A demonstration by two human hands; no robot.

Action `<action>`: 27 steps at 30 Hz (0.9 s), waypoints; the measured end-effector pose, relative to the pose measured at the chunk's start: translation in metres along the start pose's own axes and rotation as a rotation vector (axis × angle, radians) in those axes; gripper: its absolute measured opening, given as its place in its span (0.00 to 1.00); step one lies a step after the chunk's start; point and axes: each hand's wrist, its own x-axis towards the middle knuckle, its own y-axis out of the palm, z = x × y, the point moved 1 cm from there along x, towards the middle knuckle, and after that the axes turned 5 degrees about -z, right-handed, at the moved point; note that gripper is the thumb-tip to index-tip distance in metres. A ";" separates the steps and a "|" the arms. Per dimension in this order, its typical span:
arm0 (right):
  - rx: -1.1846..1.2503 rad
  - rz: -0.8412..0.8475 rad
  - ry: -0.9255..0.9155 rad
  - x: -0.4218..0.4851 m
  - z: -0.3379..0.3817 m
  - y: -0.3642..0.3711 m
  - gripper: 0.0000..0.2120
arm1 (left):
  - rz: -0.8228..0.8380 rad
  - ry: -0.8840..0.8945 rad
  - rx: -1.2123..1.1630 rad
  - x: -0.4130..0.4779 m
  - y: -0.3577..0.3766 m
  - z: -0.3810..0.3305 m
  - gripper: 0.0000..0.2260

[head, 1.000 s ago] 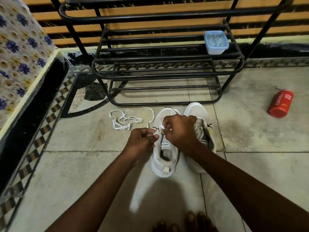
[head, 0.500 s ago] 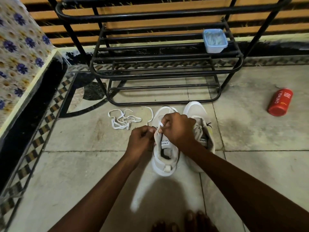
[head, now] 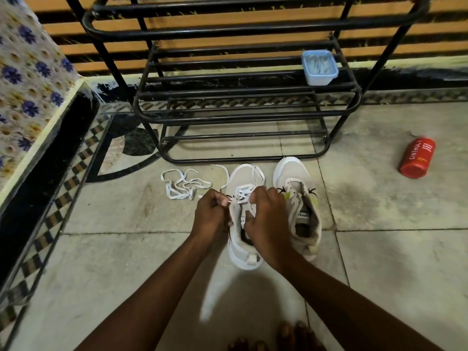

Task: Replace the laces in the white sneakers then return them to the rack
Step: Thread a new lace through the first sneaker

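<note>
Two white sneakers sit on the floor in the middle of the frame, just below the black rack [head: 240,119]. The left hand [head: 212,215] pinches the lace [head: 243,193] by the holes of the near sneaker [head: 249,259]. The right hand [head: 269,216] curls over that shoe's top edge, with the thumb on the tongue. The other sneaker [head: 291,172] waits beside it, touching it.

The lace is thin, soft and floppy, so its stiff tip looks best to hold. The shoe seems light and bendy.

A loose lace [head: 184,186] lies to the left.
</note>
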 end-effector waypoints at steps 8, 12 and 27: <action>0.038 0.065 0.060 0.005 -0.004 0.000 0.18 | -0.206 0.174 -0.093 0.031 -0.026 -0.033 0.07; 0.038 0.073 0.115 0.003 -0.003 0.002 0.19 | -0.113 -0.027 -0.532 0.028 -0.028 -0.048 0.14; -0.110 0.176 0.061 0.009 -0.005 0.008 0.20 | 0.076 0.171 -0.409 0.024 -0.040 -0.050 0.13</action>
